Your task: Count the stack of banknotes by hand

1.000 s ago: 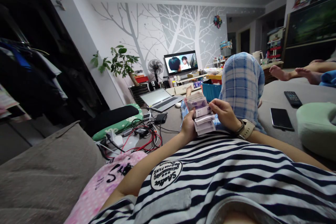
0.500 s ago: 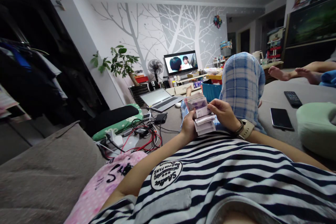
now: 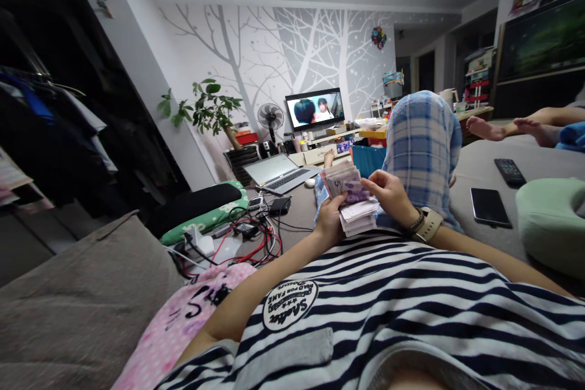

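Observation:
A wad of purple-pink banknotes (image 3: 346, 184) stands up in my left hand (image 3: 329, 217), whose thumb presses across the front note. That note shows a figure 5 near its upper left. The lower ends of several notes (image 3: 358, 218) are folded down toward my shirt. My right hand (image 3: 390, 195) is closed in a pinch at the right edge of the banknotes, with a pale watch (image 3: 430, 224) and a dark bracelet on its wrist. Behind my right hand rises my bent knee in blue plaid trousers (image 3: 420, 134).
An open laptop (image 3: 286, 173) and a white mouse (image 3: 310, 183) lie beyond my left hand. Tangled cables (image 3: 256, 234) spread at the left. To the right are a phone (image 3: 490, 207), a remote (image 3: 509, 172), a green neck pillow (image 3: 551, 225) and another person's feet (image 3: 487, 128).
The front banknote now lies flatter, with its figure 5 uncovered; before, a note was bent over in front of the wad. My right hand has barely moved.

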Demonstrator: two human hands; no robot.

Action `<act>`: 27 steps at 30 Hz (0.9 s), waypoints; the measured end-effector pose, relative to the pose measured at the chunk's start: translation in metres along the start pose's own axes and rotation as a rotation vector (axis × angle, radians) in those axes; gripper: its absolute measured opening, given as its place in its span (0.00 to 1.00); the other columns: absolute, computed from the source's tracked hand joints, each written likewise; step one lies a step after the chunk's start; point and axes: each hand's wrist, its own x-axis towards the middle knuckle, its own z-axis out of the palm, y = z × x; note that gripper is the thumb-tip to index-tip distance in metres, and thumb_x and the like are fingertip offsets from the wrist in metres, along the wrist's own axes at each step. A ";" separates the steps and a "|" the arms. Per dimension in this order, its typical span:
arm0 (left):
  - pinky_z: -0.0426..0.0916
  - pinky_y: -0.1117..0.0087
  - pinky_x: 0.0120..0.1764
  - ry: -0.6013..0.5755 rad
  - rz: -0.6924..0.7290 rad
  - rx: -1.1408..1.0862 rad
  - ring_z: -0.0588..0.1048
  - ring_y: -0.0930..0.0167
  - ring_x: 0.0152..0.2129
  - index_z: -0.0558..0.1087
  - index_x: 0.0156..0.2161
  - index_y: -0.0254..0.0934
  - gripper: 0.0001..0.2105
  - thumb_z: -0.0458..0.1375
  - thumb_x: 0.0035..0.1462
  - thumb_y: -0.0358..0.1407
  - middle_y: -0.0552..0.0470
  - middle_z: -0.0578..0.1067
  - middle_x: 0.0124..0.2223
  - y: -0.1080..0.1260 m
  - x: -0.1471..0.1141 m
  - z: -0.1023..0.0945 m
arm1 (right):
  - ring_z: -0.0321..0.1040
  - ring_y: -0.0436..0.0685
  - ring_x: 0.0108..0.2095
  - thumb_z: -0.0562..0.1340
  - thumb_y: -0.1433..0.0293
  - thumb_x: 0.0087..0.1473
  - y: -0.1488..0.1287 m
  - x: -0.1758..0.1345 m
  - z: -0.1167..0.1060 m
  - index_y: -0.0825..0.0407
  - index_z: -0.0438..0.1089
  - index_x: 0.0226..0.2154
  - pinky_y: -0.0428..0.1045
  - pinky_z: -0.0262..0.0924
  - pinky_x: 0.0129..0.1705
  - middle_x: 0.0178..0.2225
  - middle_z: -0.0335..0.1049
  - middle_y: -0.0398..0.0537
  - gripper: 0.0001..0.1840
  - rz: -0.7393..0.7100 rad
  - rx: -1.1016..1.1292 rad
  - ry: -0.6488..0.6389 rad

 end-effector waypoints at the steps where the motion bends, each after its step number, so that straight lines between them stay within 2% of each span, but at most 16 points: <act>1: 0.74 0.55 0.51 -0.007 0.002 -0.002 0.81 0.56 0.44 0.78 0.38 0.32 0.09 0.62 0.50 0.29 0.46 0.83 0.33 0.000 0.001 0.000 | 0.57 0.52 0.24 0.66 0.45 0.51 0.001 0.000 0.000 0.51 0.66 0.24 0.49 0.51 0.27 0.21 0.63 0.41 0.27 0.004 0.005 -0.013; 9: 0.75 0.56 0.50 -0.057 -0.106 -0.092 0.81 0.57 0.44 0.77 0.47 0.33 0.15 0.56 0.61 0.39 0.44 0.84 0.39 0.006 -0.001 0.009 | 0.53 0.50 0.23 0.67 0.46 0.52 -0.014 -0.006 0.002 0.51 0.66 0.24 0.48 0.49 0.26 0.21 0.60 0.39 0.26 -0.054 0.141 -0.089; 13: 0.76 0.57 0.49 -0.049 -0.092 -0.079 0.81 0.57 0.44 0.77 0.47 0.33 0.14 0.56 0.60 0.39 0.44 0.84 0.38 0.008 -0.002 0.009 | 0.54 0.50 0.24 0.66 0.45 0.52 -0.020 -0.008 0.002 0.51 0.67 0.24 0.48 0.50 0.27 0.22 0.61 0.40 0.26 -0.073 0.189 -0.143; 21: 0.75 0.57 0.49 -0.073 -0.061 -0.085 0.82 0.57 0.42 0.75 0.47 0.33 0.15 0.57 0.59 0.39 0.42 0.83 0.42 0.005 0.004 0.005 | 0.54 0.49 0.24 0.66 0.45 0.52 -0.023 -0.008 0.002 0.51 0.67 0.25 0.48 0.51 0.27 0.21 0.61 0.40 0.26 -0.062 0.214 -0.153; 27: 0.75 0.54 0.50 -0.073 -0.093 -0.086 0.81 0.56 0.44 0.75 0.48 0.33 0.15 0.56 0.60 0.38 0.42 0.83 0.43 0.007 0.002 0.007 | 0.53 0.49 0.23 0.66 0.45 0.51 -0.025 -0.008 0.001 0.51 0.67 0.24 0.48 0.50 0.26 0.21 0.60 0.39 0.26 -0.066 0.196 -0.154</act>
